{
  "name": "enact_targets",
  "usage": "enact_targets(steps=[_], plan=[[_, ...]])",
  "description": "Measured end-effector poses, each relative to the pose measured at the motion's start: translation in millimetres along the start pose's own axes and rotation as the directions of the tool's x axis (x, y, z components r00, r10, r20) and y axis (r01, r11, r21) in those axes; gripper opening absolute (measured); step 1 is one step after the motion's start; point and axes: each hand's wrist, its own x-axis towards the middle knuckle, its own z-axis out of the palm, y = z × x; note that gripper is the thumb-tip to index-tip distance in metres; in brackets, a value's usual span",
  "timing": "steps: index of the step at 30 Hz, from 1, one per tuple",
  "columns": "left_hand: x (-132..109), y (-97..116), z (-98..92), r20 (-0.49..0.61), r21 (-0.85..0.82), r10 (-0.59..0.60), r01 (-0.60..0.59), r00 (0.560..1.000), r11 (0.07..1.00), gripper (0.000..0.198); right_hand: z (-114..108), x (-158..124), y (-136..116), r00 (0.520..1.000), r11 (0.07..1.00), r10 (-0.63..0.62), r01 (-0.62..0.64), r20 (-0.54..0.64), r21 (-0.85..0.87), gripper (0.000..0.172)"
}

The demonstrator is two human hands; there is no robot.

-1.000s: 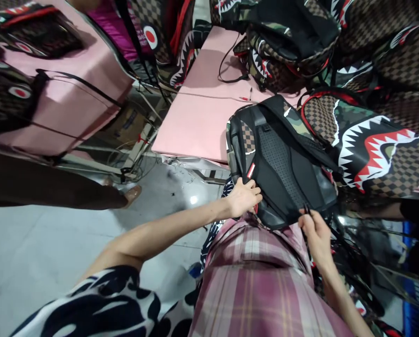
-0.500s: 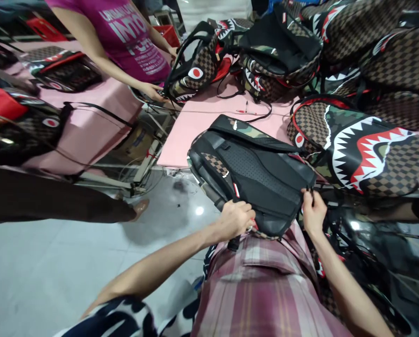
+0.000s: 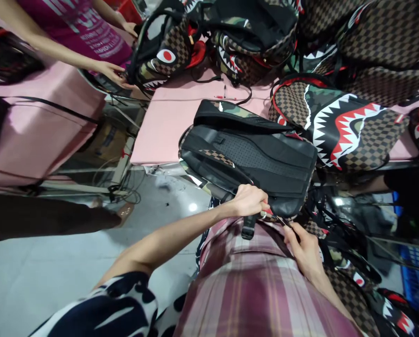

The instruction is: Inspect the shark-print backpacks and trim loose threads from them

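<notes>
Backpack (image 3: 244,159), back panel (image 3: 256,161) upward, long axis running left-right

Light from overhead leaves a small white glare on the pale floor (image 3: 55,271), while the space beneath the pink table (image 3: 160,124) is in shadow. The black backpack (image 3: 265,159) at centre is fairly sharp; the wide-angle edges stretch, and the bag (image 3: 13,58) at far left is blurred.

There is room to pass over the pink tabletop (image 3: 160,122) left of the black-backed backpack (image 3: 265,161); a red pen (image 3: 219,97) lies beyond that bag. The shark-mouth backpack (image 3: 350,126) blocks the right, and piled bags (image 3: 258,28) obstruct the far side.
</notes>
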Motion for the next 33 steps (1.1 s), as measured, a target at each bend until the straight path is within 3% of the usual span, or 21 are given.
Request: enact_targets(steps=[2,5,9,17,26,33], plan=[[-2.3,3.3,2.0,-0.01,0.004,-0.009,0.009,1.0,1.0,0.024,-0.8,2.3,-3.6,0.998,0.972,-0.058,0.05,-0.03,-0.229,0.037],[-5.8,5.3,5.0,-0.03,0.003,-0.005,0.005,1.0,1.0,0.025,-6.7,8.7,-7.3,0.992,0.83,-0.126,0.102,-0.006,-0.549,0.038],[-8.6,5.0,7.2,-0.055,-0.007,0.003,-0.004,0.998,1.0,0.025,-13.7,16.0,-15.0,0.99,0.668,-0.112,0.136,0.082,-0.732,0.034],[-7.5,3.0,11.6,-0.08,-0.007,0.003,-0.003,0.997,1.0,0.025,-23.1,32.8,-24.7,0.968,0.605,-0.078,0.236,0.239,-0.761,0.027],[-4.4,2.8,13.7,-0.067,0.011,-0.001,0.001,0.998,1.0,0.025,-28.5,46.6,-37.7,0.951,0.58,-0.004,0.253,0.309,-0.774,0.025],[-4.6,2.4,16.6,-0.08,0.013,0.012,-0.011,0.997,1.0,0.026,-26.3,46.3,-37.6,0.956,0.595,-0.006,0.239,0.293,-0.768,0.027]])
